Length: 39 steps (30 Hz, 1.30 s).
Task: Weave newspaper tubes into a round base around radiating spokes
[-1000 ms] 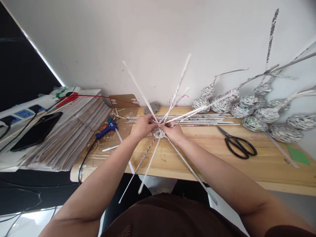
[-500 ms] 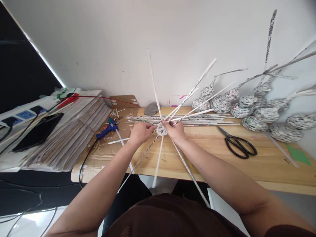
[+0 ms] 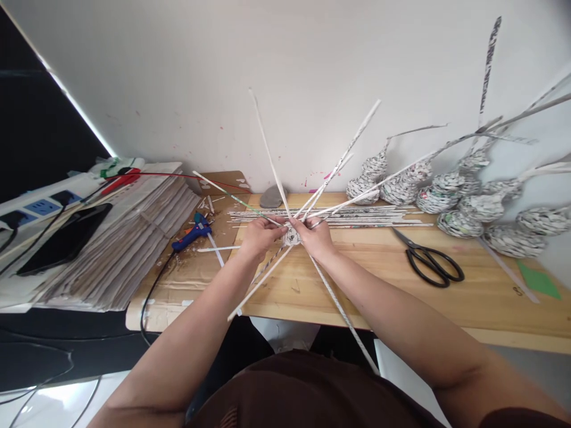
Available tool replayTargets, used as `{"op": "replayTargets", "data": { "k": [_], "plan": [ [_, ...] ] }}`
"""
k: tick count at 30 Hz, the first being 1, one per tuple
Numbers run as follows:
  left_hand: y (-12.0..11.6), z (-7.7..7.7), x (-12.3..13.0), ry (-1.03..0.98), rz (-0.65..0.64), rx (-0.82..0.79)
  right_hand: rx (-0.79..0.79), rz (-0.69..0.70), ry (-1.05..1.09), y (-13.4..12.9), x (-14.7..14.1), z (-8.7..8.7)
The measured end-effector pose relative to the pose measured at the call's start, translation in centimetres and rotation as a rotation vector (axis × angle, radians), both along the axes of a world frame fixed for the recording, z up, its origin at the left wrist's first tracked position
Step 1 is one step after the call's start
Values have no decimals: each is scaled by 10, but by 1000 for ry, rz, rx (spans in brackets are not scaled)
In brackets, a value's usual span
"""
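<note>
Between my two hands is a small round woven base (image 3: 292,235) of rolled newspaper, with long paper tubes sticking out from it on all sides. My left hand (image 3: 264,235) pinches the base's left edge, where a greenish paper tube (image 3: 227,194) slants up to the left. With thumb and fingers closed, my right hand (image 3: 316,235) grips the upper right edge, among several tubes that fan up and to the right. One speckled tube (image 3: 341,310) runs down past my right forearm. My fingers partly hide the weave.
Behind the hands lies a row of loose paper tubes (image 3: 379,215), near a grey stone (image 3: 273,196). Black scissors (image 3: 430,258) and several woven newspaper gourds (image 3: 459,223) are to the right. At left are a blue glue gun (image 3: 193,233), a phone (image 3: 65,239) and stacked paper (image 3: 147,238).
The tube that pointed down toward me has swung left, below my left hand. A greenish tube now shows at upper left, and the tall upper tube leans further left.
</note>
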<state>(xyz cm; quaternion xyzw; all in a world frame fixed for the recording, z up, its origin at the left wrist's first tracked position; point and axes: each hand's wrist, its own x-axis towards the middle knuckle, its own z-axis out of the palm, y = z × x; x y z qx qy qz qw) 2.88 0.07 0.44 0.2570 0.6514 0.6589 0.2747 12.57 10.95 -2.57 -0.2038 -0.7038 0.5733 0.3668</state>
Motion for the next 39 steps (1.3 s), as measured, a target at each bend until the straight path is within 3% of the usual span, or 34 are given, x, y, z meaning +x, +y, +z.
{"op": "replayTargets", "data": {
  "k": [3,8,15,24,30,33,39],
  "plan": [
    [-2,-1,-2,-66,-66,-21,-18,5,-11,0,0,-1],
    [-1,-3,-4,-121,-44,20,4,14,-7,0,-1,-2],
    [-4,5,-6,-197,-107,-24,-5,29,12,-1,0,-1],
    [1,14,-3,-56,-110,-19,20,3,13,2,1,3],
    [-5,24,0,13,-234,-179,-3,-33,55,5,0,2],
    [-6,24,0,105,-280,-252,-18,-24,69,1,0,3],
    [-5,17,1,238,-216,-279,-16,-5,79,-4,0,5]
  ]
}}
